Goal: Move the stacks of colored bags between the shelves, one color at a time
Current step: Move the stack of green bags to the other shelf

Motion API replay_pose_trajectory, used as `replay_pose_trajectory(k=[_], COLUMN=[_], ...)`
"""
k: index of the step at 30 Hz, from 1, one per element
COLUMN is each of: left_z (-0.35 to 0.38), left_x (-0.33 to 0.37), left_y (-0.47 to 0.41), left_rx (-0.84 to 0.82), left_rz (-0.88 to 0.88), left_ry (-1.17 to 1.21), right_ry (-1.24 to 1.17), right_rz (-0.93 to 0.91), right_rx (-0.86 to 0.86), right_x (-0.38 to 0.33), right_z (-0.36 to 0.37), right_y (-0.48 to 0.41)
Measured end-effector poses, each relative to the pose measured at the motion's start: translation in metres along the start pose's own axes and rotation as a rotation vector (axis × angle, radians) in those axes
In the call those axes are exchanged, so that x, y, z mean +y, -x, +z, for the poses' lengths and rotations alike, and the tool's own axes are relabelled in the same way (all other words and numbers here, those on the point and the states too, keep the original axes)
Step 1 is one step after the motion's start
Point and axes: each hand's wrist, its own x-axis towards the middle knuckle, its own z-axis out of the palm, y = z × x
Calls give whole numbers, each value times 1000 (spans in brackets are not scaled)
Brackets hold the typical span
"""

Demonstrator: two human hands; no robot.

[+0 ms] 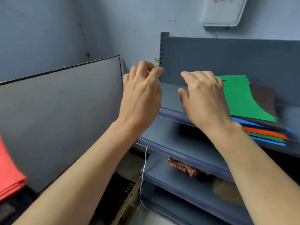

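A green stack of bags (240,98) lies on the top grey shelf (170,98), beside a dark brown stack (263,98). On the shelf below sit more stacks in blue, orange-red and green (266,133). My right hand (201,101) hovers over the top shelf just left of the green stack, fingers spread and curved, holding nothing. My left hand (142,93) is raised left of the shelf post, fingers loosely bent, with nothing in it. A red stack of bags (9,172) lies at the far left edge.
A large grey board (65,114) leans against the wall on the left. Lower shelves hold a red-brown packet (183,166) and a brown object (227,190). A white string (144,172) hangs from the second shelf's corner. A white box (224,12) is mounted on the wall.
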Motion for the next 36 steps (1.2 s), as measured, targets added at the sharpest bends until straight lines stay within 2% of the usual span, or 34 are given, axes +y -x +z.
replay_pose_trajectory(k=[7, 13, 17, 20, 27, 36], left_z=[99, 155, 179, 196, 229, 267], left_x=[90, 134, 146, 145, 123, 95], left_y=[-25, -30, -34, -35, -39, -54], left_rx=[-142, -231, -294, -376, -730, -898], left_rz=[-26, -8, 2, -56, -195, -311], left_ry=[170, 177, 162, 139, -74, -78], right_ry=[136, 130, 105, 70, -14, -51], right_rz=[229, 351, 412, 457, 559, 636], right_rx=[-110, -181, -207, -240, -342, -611], right_x=[141, 212, 238, 253, 267, 270], right_z=[-8, -2, 2, 9, 32, 68], right_y=[15, 31, 37, 40, 37, 10])
